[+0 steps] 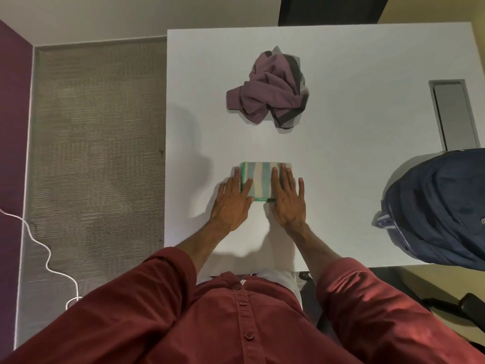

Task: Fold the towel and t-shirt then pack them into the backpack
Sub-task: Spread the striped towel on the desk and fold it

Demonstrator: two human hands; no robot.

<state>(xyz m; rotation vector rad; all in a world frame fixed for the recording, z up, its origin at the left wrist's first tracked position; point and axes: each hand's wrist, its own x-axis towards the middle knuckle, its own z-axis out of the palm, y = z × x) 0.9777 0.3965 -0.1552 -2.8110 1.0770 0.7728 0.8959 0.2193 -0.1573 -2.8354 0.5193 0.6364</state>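
The white surface (354, 179) is smooth, matte and rectangular, and it carries everything. A grey recessed slot (452, 114) is set into it, far right of both grips and beyond them.

The backpack (441, 206) is dark navy woven fabric, rounded and bulging, with pale trim on a strap at its lower left. It sits well to the right of the right grip and overhangs the surface's right and near edges.

The t-shirt (270, 93) is a soft mauve knit with dark grey bands, bunched in a crumpled heap. It lies straight ahead of the grips and well apart from them.

The towel (259, 179) is folded into a small, thick, near-square pad. It has pale cream and blue-green stripes and a bright green hem along its left and near edges. It lies flat directly under the fingers of both grips.

The left grip (232, 203) lies flat over the towel's near-left corner, its fingers straight and spread. The right grip (288, 200) presses on the towel's right side with its fingers apart and extended, the outer ones on the bare surface. Neither grip clasps anything.
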